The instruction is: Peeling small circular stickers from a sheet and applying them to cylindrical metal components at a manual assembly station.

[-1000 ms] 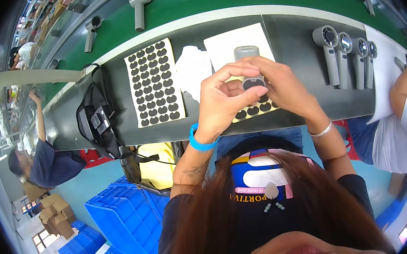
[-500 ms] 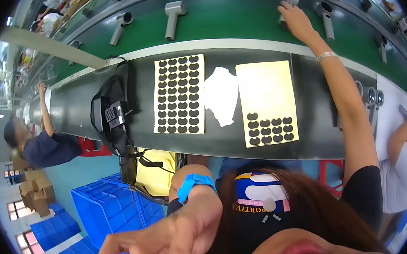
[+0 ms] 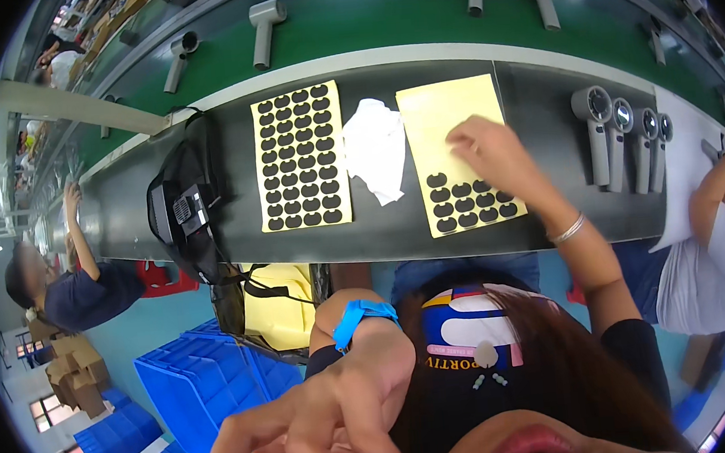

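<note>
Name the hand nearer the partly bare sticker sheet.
Right. The right hand is over the partly bare sticker sheet; the left hand is farther, lower left in view, beyond the near edge of the table.

two sticker sheets, four benchtop fans

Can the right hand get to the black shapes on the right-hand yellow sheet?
Probably yes. The right hand is over the right-hand yellow sheet, close to the black shapes. Most show plainly, with nothing lying on them.
</note>
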A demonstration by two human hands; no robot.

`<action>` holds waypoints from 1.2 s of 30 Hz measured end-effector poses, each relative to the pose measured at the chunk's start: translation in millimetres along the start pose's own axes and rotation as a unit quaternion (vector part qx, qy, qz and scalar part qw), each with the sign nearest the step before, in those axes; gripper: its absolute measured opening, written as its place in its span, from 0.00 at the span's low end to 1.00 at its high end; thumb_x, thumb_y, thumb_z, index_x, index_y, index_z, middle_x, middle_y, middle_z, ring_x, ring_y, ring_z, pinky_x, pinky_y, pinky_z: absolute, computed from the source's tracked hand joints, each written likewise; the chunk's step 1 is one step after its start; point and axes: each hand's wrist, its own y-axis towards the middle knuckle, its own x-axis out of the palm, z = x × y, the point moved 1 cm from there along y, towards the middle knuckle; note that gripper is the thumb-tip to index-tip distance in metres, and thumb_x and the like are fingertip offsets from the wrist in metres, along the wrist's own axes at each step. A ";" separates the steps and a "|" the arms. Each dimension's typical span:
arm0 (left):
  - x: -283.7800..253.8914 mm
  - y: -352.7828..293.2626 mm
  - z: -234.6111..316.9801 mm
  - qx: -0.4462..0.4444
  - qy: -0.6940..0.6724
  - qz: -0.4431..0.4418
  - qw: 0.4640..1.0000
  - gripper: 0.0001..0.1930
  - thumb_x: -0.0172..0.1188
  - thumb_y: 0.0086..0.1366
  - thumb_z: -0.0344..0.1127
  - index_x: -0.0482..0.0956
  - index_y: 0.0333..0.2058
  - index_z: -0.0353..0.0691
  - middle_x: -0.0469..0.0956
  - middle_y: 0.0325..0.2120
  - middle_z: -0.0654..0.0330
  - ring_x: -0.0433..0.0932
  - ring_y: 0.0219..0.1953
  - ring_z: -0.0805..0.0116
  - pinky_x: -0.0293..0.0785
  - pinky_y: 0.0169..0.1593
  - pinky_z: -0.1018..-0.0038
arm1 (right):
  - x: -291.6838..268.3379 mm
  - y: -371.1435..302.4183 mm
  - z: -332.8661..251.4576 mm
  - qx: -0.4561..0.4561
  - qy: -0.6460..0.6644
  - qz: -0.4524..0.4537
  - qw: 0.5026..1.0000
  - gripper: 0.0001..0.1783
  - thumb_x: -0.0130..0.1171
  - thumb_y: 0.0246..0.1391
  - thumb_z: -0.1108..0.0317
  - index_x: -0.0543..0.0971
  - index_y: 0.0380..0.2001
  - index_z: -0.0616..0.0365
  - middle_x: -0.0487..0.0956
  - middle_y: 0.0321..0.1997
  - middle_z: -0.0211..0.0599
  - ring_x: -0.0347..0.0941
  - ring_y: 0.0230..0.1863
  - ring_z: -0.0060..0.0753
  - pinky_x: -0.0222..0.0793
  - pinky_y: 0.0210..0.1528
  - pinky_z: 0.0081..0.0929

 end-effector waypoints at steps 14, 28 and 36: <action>20.8 -7.3 -12.9 -0.002 -0.062 -0.004 0.998 0.14 0.50 0.65 0.26 0.71 0.49 0.31 0.58 0.63 0.61 0.76 0.43 0.64 0.82 0.40 0.74 | 41.3 -39.0 -20.6 0.044 0.044 0.048 0.997 0.07 0.61 0.46 0.76 0.73 0.29 0.60 0.70 0.38 0.41 0.69 0.42 0.43 0.65 0.46 0.33; -154.9 -51.3 -172.0 -0.432 0.459 -0.257 0.733 0.08 0.54 0.61 0.23 0.76 0.39 0.33 0.75 0.44 0.53 0.78 0.39 0.63 0.77 0.38 0.72 | 57.0 -46.8 -18.7 -0.023 0.032 0.107 0.994 0.08 0.61 0.45 0.73 0.79 0.32 0.55 0.74 0.32 0.36 0.71 0.36 0.43 0.63 0.37 0.35; -255.0 -131.3 -324.4 -0.266 0.549 -0.604 0.513 0.29 0.54 0.54 0.19 0.65 0.57 0.40 0.61 0.61 0.50 0.59 0.63 0.50 0.62 0.62 0.62 | 56.2 -48.5 -7.1 0.017 0.215 0.113 0.970 0.10 0.62 0.44 0.78 0.80 0.33 0.59 0.74 0.29 0.39 0.72 0.29 0.43 0.68 0.30 0.34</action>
